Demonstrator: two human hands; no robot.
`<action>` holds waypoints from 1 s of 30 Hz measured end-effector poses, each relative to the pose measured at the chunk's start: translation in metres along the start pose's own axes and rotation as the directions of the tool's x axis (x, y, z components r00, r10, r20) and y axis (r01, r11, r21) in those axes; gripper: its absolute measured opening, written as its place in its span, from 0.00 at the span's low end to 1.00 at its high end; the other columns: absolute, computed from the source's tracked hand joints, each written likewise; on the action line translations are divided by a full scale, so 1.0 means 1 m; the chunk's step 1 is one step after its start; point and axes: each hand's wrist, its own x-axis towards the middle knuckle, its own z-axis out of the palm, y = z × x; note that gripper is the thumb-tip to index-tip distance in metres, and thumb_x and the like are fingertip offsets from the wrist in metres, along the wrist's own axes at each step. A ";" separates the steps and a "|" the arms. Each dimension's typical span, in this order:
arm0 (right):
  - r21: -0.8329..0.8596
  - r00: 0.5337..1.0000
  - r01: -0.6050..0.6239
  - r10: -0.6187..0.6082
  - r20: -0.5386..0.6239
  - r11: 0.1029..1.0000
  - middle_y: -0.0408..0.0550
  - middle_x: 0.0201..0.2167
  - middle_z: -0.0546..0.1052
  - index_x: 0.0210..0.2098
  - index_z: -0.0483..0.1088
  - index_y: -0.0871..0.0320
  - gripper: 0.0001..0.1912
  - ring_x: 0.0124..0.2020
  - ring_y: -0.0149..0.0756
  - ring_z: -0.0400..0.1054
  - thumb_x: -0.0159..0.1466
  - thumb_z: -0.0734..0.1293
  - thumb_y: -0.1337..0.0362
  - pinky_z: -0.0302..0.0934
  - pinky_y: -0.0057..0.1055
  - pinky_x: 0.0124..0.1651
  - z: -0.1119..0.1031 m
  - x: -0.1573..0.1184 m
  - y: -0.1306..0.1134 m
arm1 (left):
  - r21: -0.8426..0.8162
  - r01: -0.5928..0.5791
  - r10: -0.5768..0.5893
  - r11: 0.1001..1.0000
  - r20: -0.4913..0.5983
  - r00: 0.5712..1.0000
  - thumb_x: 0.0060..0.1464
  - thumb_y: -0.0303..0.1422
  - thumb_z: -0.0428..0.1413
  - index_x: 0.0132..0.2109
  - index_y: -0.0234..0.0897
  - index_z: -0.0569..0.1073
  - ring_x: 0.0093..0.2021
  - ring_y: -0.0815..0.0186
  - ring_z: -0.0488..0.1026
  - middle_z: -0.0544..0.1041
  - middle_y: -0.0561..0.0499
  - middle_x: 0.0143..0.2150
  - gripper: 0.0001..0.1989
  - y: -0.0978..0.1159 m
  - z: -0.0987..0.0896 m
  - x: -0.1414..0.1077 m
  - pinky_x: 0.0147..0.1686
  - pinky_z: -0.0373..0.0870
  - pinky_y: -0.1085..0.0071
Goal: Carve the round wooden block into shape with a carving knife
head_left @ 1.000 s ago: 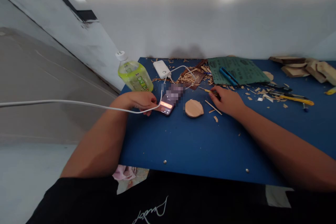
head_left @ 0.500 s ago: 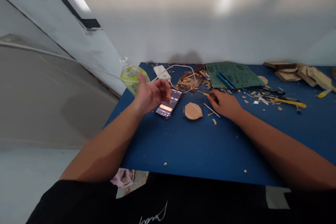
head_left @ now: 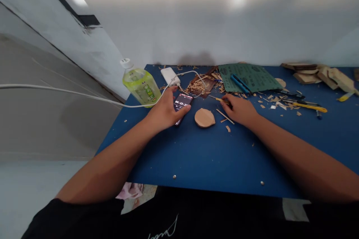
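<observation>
My left hand (head_left: 167, 111) is over the left side of a phone (head_left: 183, 101) with a lit timer screen, its thumb stretched across the screen and its fingers apart. My right hand (head_left: 238, 108) rests on the blue table, its fingers closed round a yellow-handled knife (head_left: 221, 100) whose thin blade points left. Between the hands lies a round, flat wooden piece (head_left: 204, 118) with a small point on its right edge. A thin wood strip (head_left: 225, 116) lies beside my right hand.
A bottle of yellow-green liquid (head_left: 141, 86) stands behind my left hand, with a white cable (head_left: 70, 91) passing in front. Further back are a white power bank (head_left: 169, 76), wood shavings and green sandpaper (head_left: 252, 77) under a blue cutter (head_left: 240, 84). Wood blocks (head_left: 307, 76) lie back right.
My left hand has turned over and come down onto the phone from its raised, palm-up pose. The cable across the bottle hangs lower. My right hand stays on the knife.
</observation>
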 end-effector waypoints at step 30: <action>-0.005 0.998 -0.053 0.054 0.024 0.999 0.52 0.40 0.85 0.57 0.74 0.50 0.24 0.36 0.48 0.77 0.75 0.57 0.45 0.57 0.36 0.32 0.000 0.003 -0.003 | 0.434 0.104 -0.125 0.895 0.019 0.992 0.50 0.58 0.67 0.75 0.35 0.60 0.64 0.29 0.70 0.73 0.27 0.66 0.54 0.009 0.020 0.010 0.62 0.68 0.36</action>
